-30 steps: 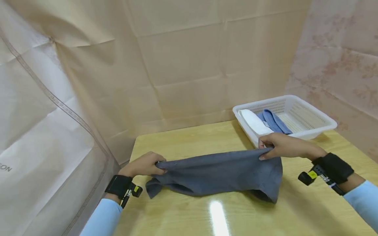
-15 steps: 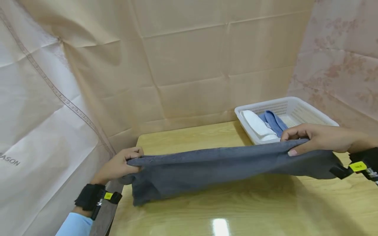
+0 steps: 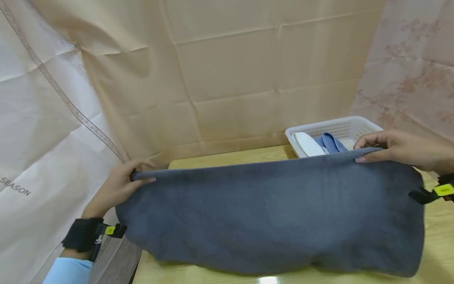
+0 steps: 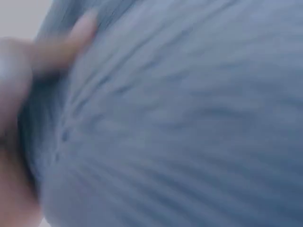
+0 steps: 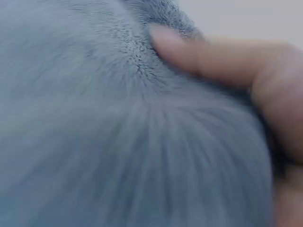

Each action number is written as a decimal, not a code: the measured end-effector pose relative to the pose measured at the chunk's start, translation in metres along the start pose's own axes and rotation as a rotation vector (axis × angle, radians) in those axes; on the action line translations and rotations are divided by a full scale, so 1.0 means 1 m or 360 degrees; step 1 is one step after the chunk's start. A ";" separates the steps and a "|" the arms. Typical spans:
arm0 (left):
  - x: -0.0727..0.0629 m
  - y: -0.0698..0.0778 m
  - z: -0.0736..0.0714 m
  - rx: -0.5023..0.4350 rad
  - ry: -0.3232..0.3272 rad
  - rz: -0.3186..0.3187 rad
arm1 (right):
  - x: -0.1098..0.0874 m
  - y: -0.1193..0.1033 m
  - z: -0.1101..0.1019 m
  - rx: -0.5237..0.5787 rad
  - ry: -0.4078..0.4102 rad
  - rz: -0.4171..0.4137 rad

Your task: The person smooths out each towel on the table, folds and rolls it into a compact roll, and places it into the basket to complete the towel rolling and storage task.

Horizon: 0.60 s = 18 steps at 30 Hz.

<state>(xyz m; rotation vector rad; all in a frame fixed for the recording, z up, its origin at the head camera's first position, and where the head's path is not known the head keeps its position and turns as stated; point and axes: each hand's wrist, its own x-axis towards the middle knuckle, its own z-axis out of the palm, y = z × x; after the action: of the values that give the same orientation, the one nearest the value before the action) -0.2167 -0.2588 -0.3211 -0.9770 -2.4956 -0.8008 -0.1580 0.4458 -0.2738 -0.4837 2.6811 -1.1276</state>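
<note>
A dark grey-blue towel (image 3: 269, 213) hangs spread between both hands, stretched along its upper edge, its lower part billowing over the table. My left hand (image 3: 122, 183) pinches the upper left of that edge, thumb in front. On the other side my right hand (image 3: 400, 152) pinches the upper right, with thumb on the near face. Close up in the left wrist view, the blurred fabric (image 4: 180, 123) fans out in creases from the grip. Soft pile of the towel (image 5: 128, 142) fills most of the right wrist view beside the thumb.
Behind the towel at the back right stands a white plastic basket (image 3: 358, 123), partly hidden. It holds a folded white cloth (image 3: 308, 145) and a folded blue cloth (image 3: 330, 142). A wooden table (image 3: 213, 158) lies beneath, with beige sheeting (image 3: 227, 79) hung behind it.
Both hands have moved apart and upward, pulling the towel wide. The towel, earlier narrow and bunched low over the table, now hangs taller and broader and swings toward the viewer.
</note>
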 end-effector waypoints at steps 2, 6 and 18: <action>0.008 -0.015 0.019 0.0286 0.0145 0.0024 | 0.014 0.010 0.010 -0.0279 0.0309 0.0097; 0.015 -0.039 0.055 0.0536 0.0367 -0.0080 | 0.035 0.034 0.027 -0.0607 0.0738 -0.0052; -0.024 -0.057 0.089 0.0451 0.0222 0.0045 | 0.003 0.067 0.059 -0.0814 0.0678 -0.0401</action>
<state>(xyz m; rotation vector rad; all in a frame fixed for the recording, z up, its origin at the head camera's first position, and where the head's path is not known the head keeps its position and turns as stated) -0.2498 -0.2508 -0.4243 -0.8262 -2.3856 -0.4712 -0.1585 0.4498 -0.3624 -0.7489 3.3774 -0.6299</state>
